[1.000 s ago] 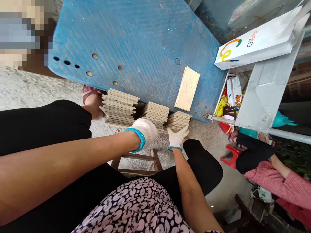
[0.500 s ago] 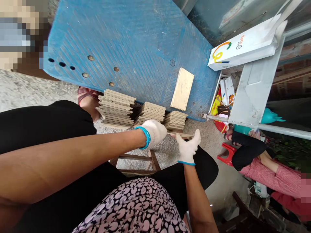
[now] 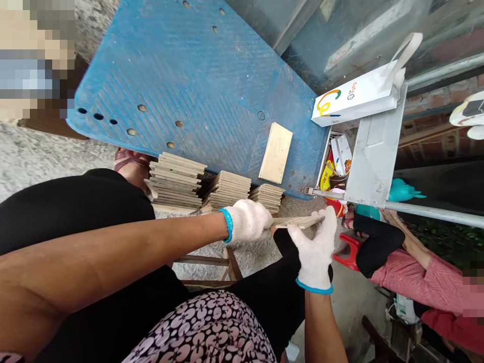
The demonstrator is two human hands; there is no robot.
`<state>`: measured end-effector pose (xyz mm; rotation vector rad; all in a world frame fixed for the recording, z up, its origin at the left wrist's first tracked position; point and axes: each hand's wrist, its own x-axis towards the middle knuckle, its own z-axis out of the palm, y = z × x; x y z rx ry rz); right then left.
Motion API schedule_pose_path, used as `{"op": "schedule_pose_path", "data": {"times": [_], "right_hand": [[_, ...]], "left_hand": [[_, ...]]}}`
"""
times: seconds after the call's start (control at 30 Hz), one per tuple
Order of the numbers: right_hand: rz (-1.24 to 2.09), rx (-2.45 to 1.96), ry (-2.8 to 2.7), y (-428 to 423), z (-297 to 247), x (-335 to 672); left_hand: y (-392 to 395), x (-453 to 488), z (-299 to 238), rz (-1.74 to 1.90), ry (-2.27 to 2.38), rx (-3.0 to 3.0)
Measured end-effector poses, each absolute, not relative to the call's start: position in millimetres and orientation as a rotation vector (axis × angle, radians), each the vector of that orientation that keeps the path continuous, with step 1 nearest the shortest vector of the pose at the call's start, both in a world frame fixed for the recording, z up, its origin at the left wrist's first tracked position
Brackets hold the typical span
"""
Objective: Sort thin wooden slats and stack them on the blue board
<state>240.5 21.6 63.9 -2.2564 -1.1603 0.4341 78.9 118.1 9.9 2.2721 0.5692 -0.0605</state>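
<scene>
My left hand (image 3: 250,221), in a white knitted glove with a blue cuff, is closed around one end of a thin wooden board (image 3: 298,221). At the board's other end, my right hand (image 3: 315,247), gloved the same way, grips it between thumb and fingers. The board is seen nearly edge-on, above my knee. Just beyond my hands stand a tall stack of boards (image 3: 176,179), a middle stack (image 3: 230,187) and a smaller stack (image 3: 266,195), along the near edge of a blue plastic surface (image 3: 212,85). A pale board (image 3: 277,153) lies flat on that surface.
A white paper bag (image 3: 355,96) stands on a metal shelf (image 3: 372,156) to the right. Below it are colourful packages (image 3: 328,174). Another person (image 3: 401,257) sits at the right near a red stool (image 3: 348,251). A wooden frame (image 3: 232,264) is beneath my arms.
Both hands have moved right and slightly lower in view, carrying the board, whose face now shows more between them. The camera view has shifted a little.
</scene>
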Motion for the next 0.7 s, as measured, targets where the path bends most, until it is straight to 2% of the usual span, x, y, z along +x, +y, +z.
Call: {"op": "schedule_pose_path", "data": {"times": [0.17,0.33,0.5,0.7], "right_hand": [[0.719,-1.956,-0.967,26,44,246],[0.861,-2.153,-0.988,18,14,225],[0.905,-2.408,-1.053,29,-1,197],[0.826,-2.265,-1.131,55,-15,199]], "left_hand": [[127,73,10,-0.047,0.703,2.048],[139,67,10,-0.064,0.843,1.822],[149,61,8,-0.052,0.938,1.642],[157,63,-1,0.007,1.01,1.56]]}}
